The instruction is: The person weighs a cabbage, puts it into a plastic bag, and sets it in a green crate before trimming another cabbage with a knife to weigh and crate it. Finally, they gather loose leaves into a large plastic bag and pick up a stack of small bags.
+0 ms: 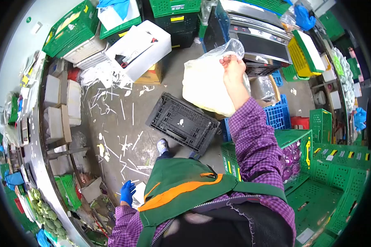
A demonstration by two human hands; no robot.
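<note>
My bare right hand (233,68) is raised in front of me, its fingers closed on the gathered top of a clear plastic bag (208,84). The bag bulges with a pale, whitish filling whose kind I cannot make out. Below it, a black folded crate (183,122) lies on the floor close to my feet. Down at my left side, my left hand (127,192) wears a blue glove. Its fingers are loosely apart, and I see nothing held in them. A white flat piece (139,194) shows just beside that hand, partly behind my green apron (173,181).
White strips and scraps (123,142) litter the floor on the left. A white foam box (146,49) sits on a cardboard box (149,75) ahead. Green crates (329,181) stand at right, one with purple bags (292,160). A long workbench (37,136) with broccoli (47,214) runs along the left.
</note>
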